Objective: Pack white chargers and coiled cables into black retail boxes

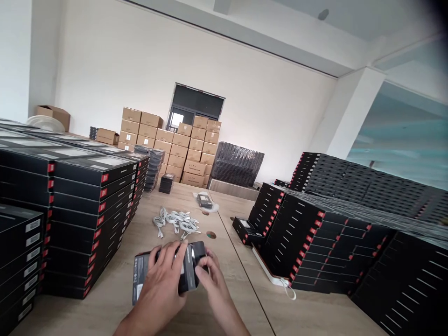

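Observation:
A black box with printed text and a pale label is tilted above the table's near part. My left hand lies across its top, fingers wrapped over it. At the box's right end, the fingers of my right hand are bent around a dark flap or edge. Whether this end is open, I cannot make out, since fingers cover part of it. Just beyond the hands, several white coiled cables lie loose on the wooden table.
Tall stacks of black boxes with red tabs rise at left; more stacks stand at right. An open black box leans by them. Farther back are a small box on plastic, cartons and dark stacked trays.

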A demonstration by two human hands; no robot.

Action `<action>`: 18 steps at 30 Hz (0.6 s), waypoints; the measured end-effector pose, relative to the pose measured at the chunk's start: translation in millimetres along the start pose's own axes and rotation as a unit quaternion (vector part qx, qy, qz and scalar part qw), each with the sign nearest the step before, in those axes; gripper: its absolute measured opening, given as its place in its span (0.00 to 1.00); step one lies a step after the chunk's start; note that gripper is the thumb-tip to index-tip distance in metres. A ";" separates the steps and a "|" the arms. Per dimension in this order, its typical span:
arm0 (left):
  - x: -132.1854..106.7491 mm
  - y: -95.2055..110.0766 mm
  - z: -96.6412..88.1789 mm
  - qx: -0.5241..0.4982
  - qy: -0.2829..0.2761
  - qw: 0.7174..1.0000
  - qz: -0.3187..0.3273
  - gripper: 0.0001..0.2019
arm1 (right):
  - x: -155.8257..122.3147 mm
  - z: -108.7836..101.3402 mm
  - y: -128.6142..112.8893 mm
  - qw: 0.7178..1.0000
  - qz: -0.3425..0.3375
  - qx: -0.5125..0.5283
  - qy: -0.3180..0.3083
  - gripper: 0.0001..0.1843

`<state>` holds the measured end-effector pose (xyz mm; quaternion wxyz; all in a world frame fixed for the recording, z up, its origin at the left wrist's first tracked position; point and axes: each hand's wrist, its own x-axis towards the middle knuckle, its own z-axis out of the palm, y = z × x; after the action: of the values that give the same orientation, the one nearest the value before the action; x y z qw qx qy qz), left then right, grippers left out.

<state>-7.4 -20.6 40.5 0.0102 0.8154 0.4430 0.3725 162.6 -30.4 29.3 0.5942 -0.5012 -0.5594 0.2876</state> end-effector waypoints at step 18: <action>3.0 -28.2 -2.4 -0.100 -0.100 0.982 -0.124 0.29 | 7.3 -14.4 32.6 0.983 0.131 -0.078 -0.105 0.20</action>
<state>-28.1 -2.0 34.2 0.1822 0.7819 0.4981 0.3277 185.0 -17.0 4.0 0.4482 -0.5819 -0.5693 0.3694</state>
